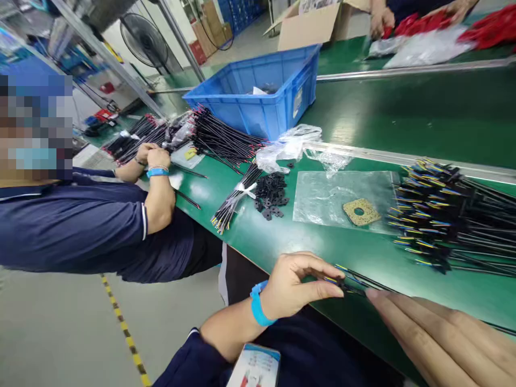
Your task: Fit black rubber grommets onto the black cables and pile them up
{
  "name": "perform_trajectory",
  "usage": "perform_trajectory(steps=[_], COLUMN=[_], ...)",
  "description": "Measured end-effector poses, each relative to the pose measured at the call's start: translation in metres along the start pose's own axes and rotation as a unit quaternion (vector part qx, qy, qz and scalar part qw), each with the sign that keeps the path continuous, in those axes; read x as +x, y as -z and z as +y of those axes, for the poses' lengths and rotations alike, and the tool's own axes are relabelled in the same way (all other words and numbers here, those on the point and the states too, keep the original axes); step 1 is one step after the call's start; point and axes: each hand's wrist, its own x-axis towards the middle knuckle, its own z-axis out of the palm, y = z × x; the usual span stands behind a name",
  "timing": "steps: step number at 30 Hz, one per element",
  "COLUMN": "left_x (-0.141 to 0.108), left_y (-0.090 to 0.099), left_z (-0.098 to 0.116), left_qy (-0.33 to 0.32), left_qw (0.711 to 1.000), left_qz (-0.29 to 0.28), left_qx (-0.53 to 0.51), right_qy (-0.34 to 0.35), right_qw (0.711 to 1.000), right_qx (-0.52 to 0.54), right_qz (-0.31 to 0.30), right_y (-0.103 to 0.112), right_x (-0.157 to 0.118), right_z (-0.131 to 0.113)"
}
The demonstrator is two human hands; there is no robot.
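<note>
My left hand point(298, 285), with a blue wristband point(260, 303) on its wrist, pinches the coloured wire ends of a black cable point(355, 282) between thumb and fingers. My right hand point(439, 338) lies at the lower right with its fingers straight and together, their tips beside those wire ends. The cable runs behind this hand, so any contact there is hidden. Beyond both hands, a large bundle of black cables point(439, 220) with yellow and blue wire ends lies on the green workbench point(403, 107).
A seated co-worker's hands point(151, 158) rest on cable bundles at the left. Black rubber pieces point(270, 196), a cork gasket point(362, 212) on a clear plastic bag point(322, 201), and a blue plastic crate point(250, 94) stand on the bench. Another person's hands point(381, 24) work at the far bench.
</note>
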Motion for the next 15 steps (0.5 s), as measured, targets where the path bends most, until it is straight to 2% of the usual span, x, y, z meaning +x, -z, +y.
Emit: perform_trajectory(steps=[4, 8, 11, 15], left_x=[-0.002, -0.003, -0.002, -0.002], left_y=[0.005, 0.007, 0.008, 0.009], left_z=[0.001, 0.005, 0.008, 0.007], left_qy=[-0.063, -0.124, -0.12, -0.095], left_qw=[0.997, 0.988, 0.984, 0.979], left_qz=[-0.009, -0.033, -0.068, -0.12], left_qx=[0.051, 0.089, 0.115, 0.135], right_qy=[-0.019, -0.023, -0.036, -0.049], right_qw=[0.999, 0.999, 0.997, 0.991], right_qx=[0.023, 0.03, 0.058, 0.118], right_qz=[-0.016, 0.022, 0.046, 0.043], right_y=[-0.005, -0.006, -0.006, -0.007], right_x=[-0.001, 0.019, 0.037, 0.049], right_z=[0.0, -0.002, -0.005, -0.007])
